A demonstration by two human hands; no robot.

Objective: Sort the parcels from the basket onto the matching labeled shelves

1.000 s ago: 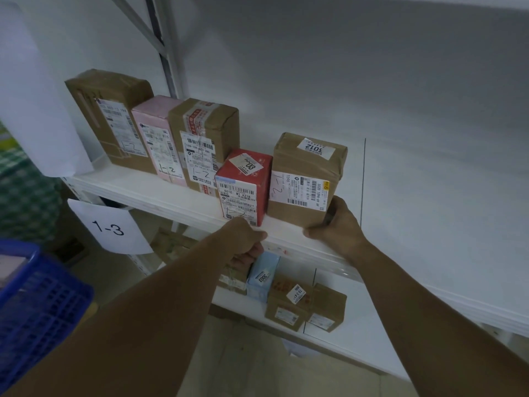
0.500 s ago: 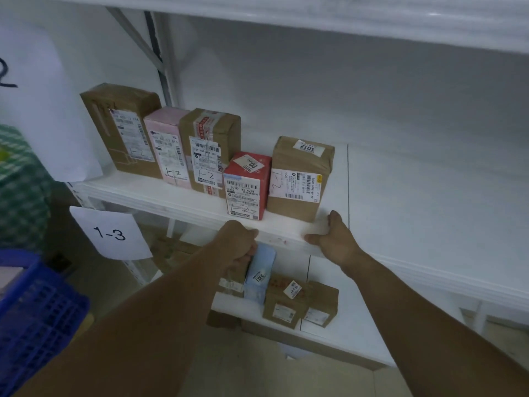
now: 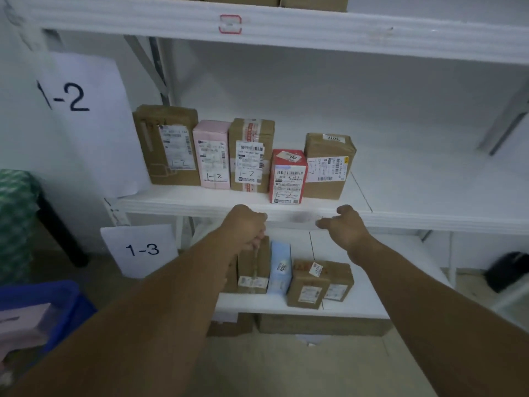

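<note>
Several parcels stand in a row on the white middle shelf [image 3: 200,200], beside the paper label 1-2 [image 3: 71,98]. From the left: a tall brown box [image 3: 167,146], a pink box [image 3: 211,156], a taped brown box [image 3: 252,156], a red box [image 3: 287,177] and a brown box [image 3: 329,164] at the right end. My left hand [image 3: 246,227] is curled into a loose fist just below the shelf's front edge and holds nothing. My right hand [image 3: 346,227] hovers in front of that edge, fingers loosely apart, touching no parcel.
The lower shelf [image 3: 357,306], labelled 1-3 [image 3: 141,249], carries brown boxes [image 3: 309,285] and a light blue parcel [image 3: 280,267]. A blue basket [image 3: 40,308] sits at the lower left with a pale parcel inside. The top shelf [image 3: 286,27] runs overhead. Right of the row the middle shelf is bare.
My right hand let go of the right-end brown box and drew back off the shelf. Both hands pulled toward me, and the view lifted so the 1-2 label and top shelf show.
</note>
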